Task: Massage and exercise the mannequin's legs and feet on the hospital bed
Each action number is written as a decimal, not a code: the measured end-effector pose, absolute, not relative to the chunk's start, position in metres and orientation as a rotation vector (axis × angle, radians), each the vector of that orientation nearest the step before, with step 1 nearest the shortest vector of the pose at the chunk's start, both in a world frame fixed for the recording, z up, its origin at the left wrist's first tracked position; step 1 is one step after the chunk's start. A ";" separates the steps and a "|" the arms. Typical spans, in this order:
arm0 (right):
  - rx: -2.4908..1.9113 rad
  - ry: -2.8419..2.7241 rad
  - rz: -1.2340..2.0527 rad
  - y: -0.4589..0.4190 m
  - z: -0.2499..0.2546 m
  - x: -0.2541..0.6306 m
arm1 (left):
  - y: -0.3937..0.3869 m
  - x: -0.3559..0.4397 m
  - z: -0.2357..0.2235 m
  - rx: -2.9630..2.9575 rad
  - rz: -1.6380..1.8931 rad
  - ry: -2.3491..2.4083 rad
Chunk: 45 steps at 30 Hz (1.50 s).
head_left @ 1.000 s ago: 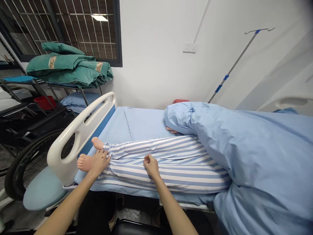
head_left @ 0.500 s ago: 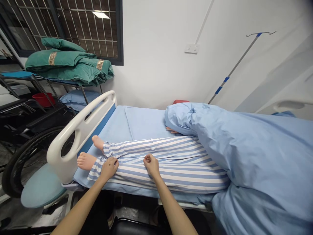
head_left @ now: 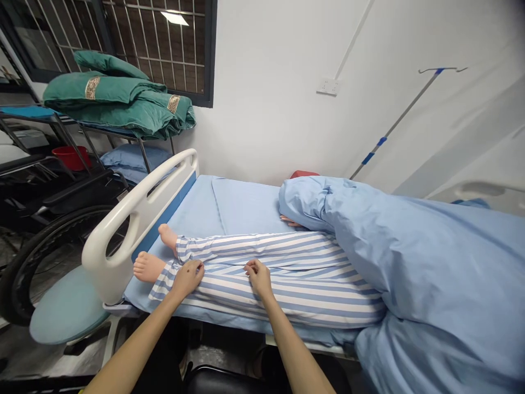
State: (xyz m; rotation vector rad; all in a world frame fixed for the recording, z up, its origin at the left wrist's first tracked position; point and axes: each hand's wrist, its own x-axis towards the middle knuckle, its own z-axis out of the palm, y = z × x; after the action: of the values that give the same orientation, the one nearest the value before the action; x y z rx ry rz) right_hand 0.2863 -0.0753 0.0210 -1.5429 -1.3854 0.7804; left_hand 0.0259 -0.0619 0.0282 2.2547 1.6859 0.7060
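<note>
A figure with smooth, manikin-like feet (head_left: 148,267) lies on the bed in blue-and-white striped trousers (head_left: 311,284). My left hand (head_left: 187,278) rests over the nearer lower leg, close to the trouser cuff, its fingers curled in. Whether cloth is caught between those fingers is hidden. Further up the same leg, around the knee, my right hand (head_left: 259,278) is loosely bent, with thumb and fingertips slightly apart and nothing visible in them. A light blue quilt (head_left: 418,257) covers the figure's upper part. The figure's fingers (head_left: 290,221) show at its edge.
A white footboard (head_left: 141,205) closes the bed's left end. Beyond it stand a wheelchair (head_left: 53,241) and folded green bedding (head_left: 118,98) on a rack. An IV pole (head_left: 400,120) rises behind the bed. The quilt hangs over the bed's near edge at right.
The view has shifted slightly. My right hand's fingers have loosened a little over the trousers. My left hand stays by the lower leg.
</note>
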 end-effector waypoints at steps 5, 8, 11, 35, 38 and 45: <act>-1.584 -1.443 0.706 -0.076 0.023 0.286 | -0.052 0.021 0.034 2.067 0.718 1.806; -1.643 -1.447 0.612 -0.078 0.025 0.287 | -0.048 0.015 0.031 2.007 0.703 1.882; -1.692 -1.480 0.540 -0.078 0.030 0.285 | -0.048 0.015 0.027 2.014 0.643 1.940; -1.495 -1.469 0.595 -0.063 0.023 0.093 | -0.041 0.018 0.040 1.514 1.140 1.677; -1.473 -1.446 0.619 -0.061 0.020 0.093 | -0.041 0.018 0.042 1.431 1.205 1.599; -1.497 -1.374 0.669 -0.060 0.020 0.092 | -0.047 0.018 0.015 1.736 1.024 1.651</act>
State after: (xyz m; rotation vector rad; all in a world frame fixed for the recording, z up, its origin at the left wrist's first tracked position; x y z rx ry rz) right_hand 0.0921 -0.0603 0.0200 -1.4969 -1.3742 0.6689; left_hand 0.0182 -0.0466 0.0152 1.7359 1.6514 1.0235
